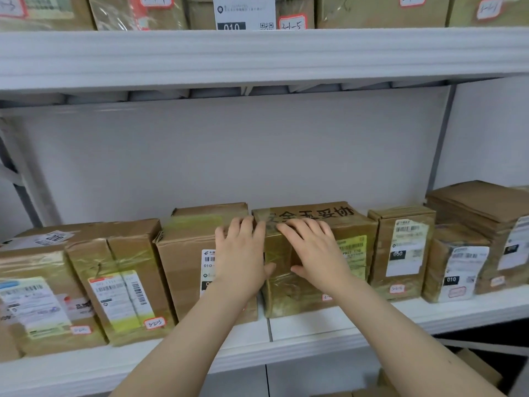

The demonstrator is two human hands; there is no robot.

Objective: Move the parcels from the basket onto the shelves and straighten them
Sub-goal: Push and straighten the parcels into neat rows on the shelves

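Both hands, left hand [240, 253] and right hand [315, 250], lie flat and spread on the brown taped cardboard box [317, 262]. It looks stiff and slippery. Push its sides.

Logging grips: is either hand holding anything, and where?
Nothing is gripped: right hand lies flat on the taped parcel, over its top front edge; left hand flat across the seam with the neighbouring parcel.

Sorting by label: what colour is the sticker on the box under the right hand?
Yellow-green sticker, seen in the head view.
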